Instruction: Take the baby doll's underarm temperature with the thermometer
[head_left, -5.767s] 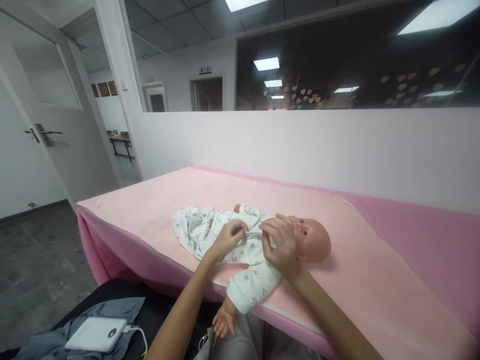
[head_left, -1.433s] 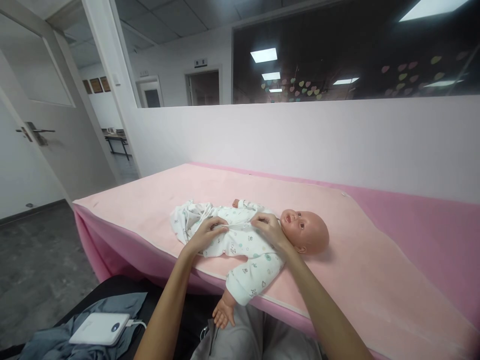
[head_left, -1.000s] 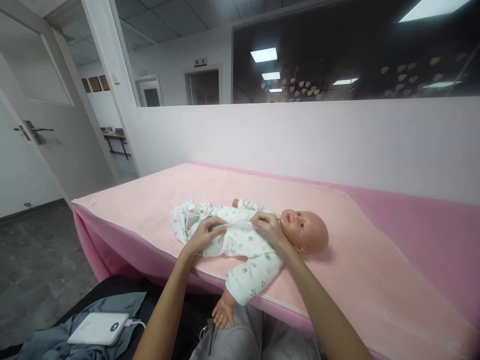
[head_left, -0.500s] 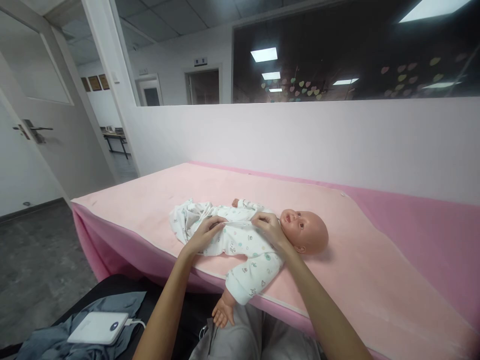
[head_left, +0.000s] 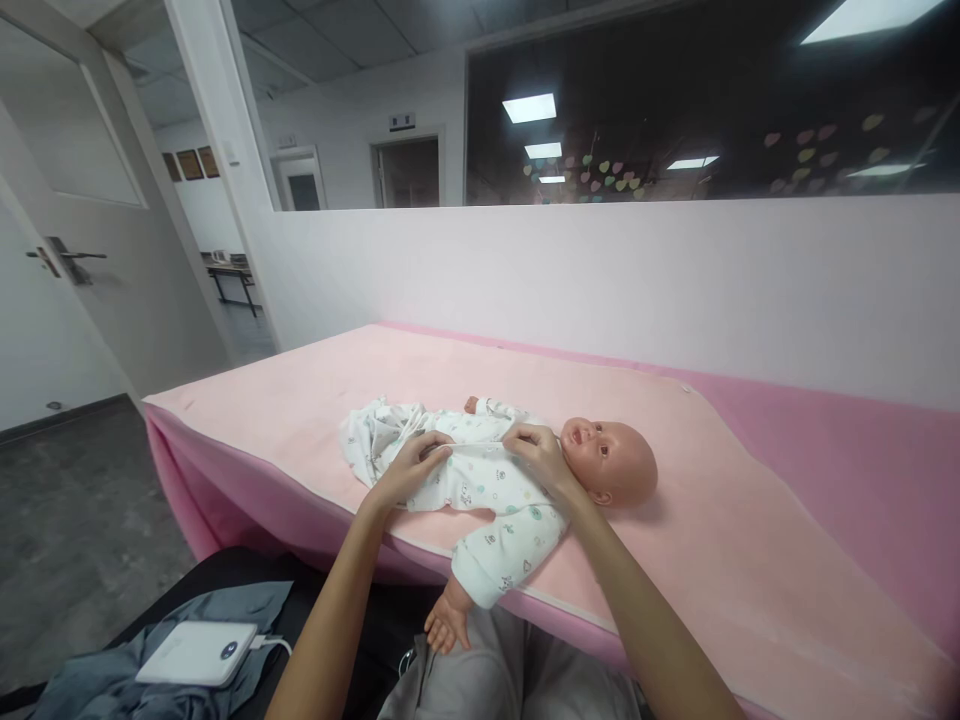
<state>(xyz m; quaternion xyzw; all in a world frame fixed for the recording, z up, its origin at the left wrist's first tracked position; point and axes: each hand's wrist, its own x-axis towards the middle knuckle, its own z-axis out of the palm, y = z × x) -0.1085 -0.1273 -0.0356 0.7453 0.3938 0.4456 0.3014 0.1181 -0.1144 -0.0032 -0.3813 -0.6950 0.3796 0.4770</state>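
A bald baby doll (head_left: 615,462) lies on its back on the pink-covered table (head_left: 750,560), its head to the right. It wears a white printed outfit (head_left: 487,480), bunched up around the legs at the left. My left hand (head_left: 415,465) pinches the front edge of the outfit near the doll's waist. Near the doll's chest, my right hand (head_left: 538,452) pinches the same edge, and the fabric runs straight between both hands. One doll arm hangs over the table's near edge, its hand (head_left: 448,618) above my lap.
A white power bank (head_left: 196,653) with a cable rests on grey cloth (head_left: 97,680) at the lower left. Behind the table stands a white wall (head_left: 585,280) with windows above. A door (head_left: 105,220) is at the left.
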